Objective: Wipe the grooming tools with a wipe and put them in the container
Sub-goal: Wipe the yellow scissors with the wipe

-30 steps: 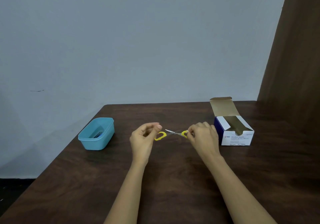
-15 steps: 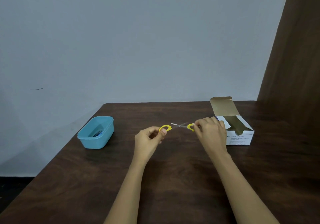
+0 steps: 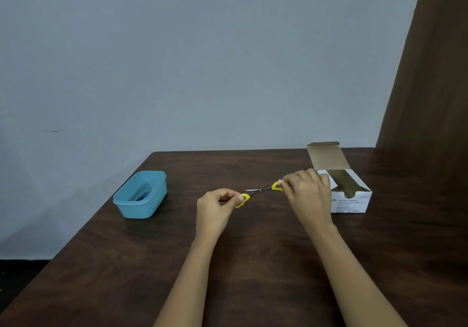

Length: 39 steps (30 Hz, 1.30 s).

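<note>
Table [image 3: 253,263]: dark wood grain, low sheen. Container [image 3: 141,197], left: smooth blue plastic. Scissors [image 3: 260,191]: metal blades, yellow plastic handles. Box [image 3: 350,200], right: white cardboard, matt.

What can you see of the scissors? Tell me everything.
The scissors are small, with two yellow, plastic-looking finger loops and thin silvery blades that look like metal. They are spread wide open and held roughly level over the table. The left hand pinches one loop. The right hand pinches the other, where a bit of white shows, perhaps the wipe. One blade tip points left. Nothing else touches them.
</note>
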### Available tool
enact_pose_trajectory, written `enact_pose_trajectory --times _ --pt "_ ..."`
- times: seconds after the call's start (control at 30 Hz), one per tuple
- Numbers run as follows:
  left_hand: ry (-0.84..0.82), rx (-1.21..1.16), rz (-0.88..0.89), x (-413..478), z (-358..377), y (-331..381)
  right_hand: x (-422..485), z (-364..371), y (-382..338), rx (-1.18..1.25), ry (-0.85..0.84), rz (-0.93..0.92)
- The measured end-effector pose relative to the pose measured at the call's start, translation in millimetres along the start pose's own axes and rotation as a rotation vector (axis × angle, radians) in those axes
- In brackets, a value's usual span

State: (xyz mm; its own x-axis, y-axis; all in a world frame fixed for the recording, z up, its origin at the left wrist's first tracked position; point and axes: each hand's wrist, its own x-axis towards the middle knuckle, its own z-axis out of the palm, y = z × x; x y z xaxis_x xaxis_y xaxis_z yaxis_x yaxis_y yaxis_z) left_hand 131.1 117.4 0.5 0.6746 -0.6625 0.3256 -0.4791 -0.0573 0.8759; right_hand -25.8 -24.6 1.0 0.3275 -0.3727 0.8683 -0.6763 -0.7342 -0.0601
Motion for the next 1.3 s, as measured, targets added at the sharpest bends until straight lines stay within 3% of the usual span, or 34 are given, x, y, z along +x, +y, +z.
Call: enact_pose_trajectory --times 0.3,0.47,0.6,0.73,0.93,1.13,1.3 --pt "0.126 -0.345 -0.199 -4 15 9 -1 -2 -17 0.175 -0.089 0.316" --pt "0.120 -0.583 -0.288 -5 17 12 -4 -9 -44 0.718 -0.344 0.643" --pt "0.058 -0.686 -0.428 -6 18 11 -11 -7 -61 1.087 -0.426 0.749" --pt "0.051 -0.722 -0.471 -6 17 10 -10 -14 -66 1.323 -0.474 0.780" --pt "0.058 -0.705 -0.489 -5 17 7 -7 -12 -59 1.412 -0.751 0.821" --pt "0.150 -0.503 -0.290 -4 18 5 -4 -11 -51 1.417 -0.884 0.873" --pt "0.191 -0.457 -0.259 0 14 4 -1 -11 -41 1.514 -0.951 1.038"
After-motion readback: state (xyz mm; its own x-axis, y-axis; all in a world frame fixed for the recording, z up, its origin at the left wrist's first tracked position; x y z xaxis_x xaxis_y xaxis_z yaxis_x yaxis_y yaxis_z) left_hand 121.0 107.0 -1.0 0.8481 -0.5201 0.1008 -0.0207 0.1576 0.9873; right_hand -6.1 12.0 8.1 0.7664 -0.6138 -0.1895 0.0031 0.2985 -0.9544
